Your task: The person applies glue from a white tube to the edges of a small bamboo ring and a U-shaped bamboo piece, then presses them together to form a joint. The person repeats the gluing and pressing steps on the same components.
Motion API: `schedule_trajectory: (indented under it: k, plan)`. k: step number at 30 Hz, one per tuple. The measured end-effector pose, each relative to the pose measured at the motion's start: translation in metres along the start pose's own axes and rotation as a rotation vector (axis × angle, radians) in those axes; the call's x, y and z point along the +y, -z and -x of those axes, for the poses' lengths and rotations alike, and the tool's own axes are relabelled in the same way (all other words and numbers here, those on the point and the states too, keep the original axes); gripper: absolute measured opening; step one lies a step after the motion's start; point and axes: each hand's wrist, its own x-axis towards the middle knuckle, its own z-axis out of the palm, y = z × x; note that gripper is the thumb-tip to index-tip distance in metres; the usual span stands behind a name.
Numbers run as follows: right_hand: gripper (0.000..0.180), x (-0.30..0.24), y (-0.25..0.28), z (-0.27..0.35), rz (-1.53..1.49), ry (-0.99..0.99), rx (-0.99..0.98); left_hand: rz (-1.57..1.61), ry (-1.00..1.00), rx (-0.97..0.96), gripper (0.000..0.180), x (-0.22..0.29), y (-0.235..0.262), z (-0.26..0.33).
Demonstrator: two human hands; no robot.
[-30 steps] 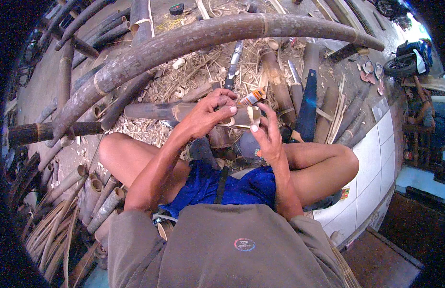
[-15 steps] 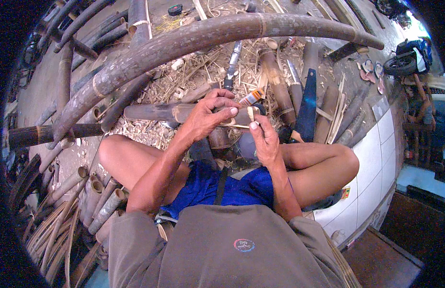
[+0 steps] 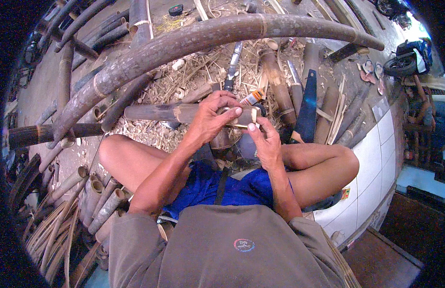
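A dark bamboo pole (image 3: 155, 113) lies crosswise before me, above my bent legs. My left hand (image 3: 216, 114) is closed over its right part, fingers curled on the far side and thumb pointing right. At that end is a pale cut bamboo edge (image 3: 254, 115), with a thin light strip below it. My right hand (image 3: 266, 143) pinches this pale bamboo with thumb and fingers. Whether the pale part is loose or belongs to the pole, I cannot tell. Just beyond my fingers lies an orange-and-white tube (image 3: 252, 97).
A long curved bamboo beam (image 3: 208, 38) arches across the far side. A handsaw (image 3: 307, 108), a knife (image 3: 294, 72) and a dark-handled tool (image 3: 232, 67) lie among wood shavings (image 3: 184, 81). Cut bamboo tubes (image 3: 107, 206) are piled at left; white tiles (image 3: 371, 163) are at right.
My right hand has shifted slightly and its thumb sits a little lower. The pale bamboo edge has moved slightly right and turned. My left hand stays nearly in place.
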Motion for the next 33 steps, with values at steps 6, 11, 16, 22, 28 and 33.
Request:
schedule_trajectory:
  k: [6,11,16,22,28,33]
  plan:
    - [0.030,0.014,0.003,-0.009,0.064,0.018,0.078,-0.206,-0.098,-0.068,0.060,-0.004,0.008,0.003]
    - [0.027,0.020,0.002,-0.016,-0.086,-0.003,0.126,-0.759,-0.031,-0.266,0.088,-0.014,0.033,0.007]
    - [0.026,0.034,0.011,-0.024,0.045,0.012,0.232,-0.949,-0.016,-0.239,0.085,-0.041,0.030,0.008]
    - [0.030,0.049,0.029,-0.042,0.140,0.000,0.389,-1.039,0.003,-0.162,0.080,-0.070,0.008,-0.003]
    - [0.034,0.065,0.035,-0.054,0.365,0.026,0.289,-1.112,-0.017,-0.115,0.078,-0.094,-0.004,-0.010]
    - [0.031,0.060,0.033,-0.063,0.409,0.075,0.257,-1.108,0.022,-0.110,0.079,-0.095,-0.003,-0.009]
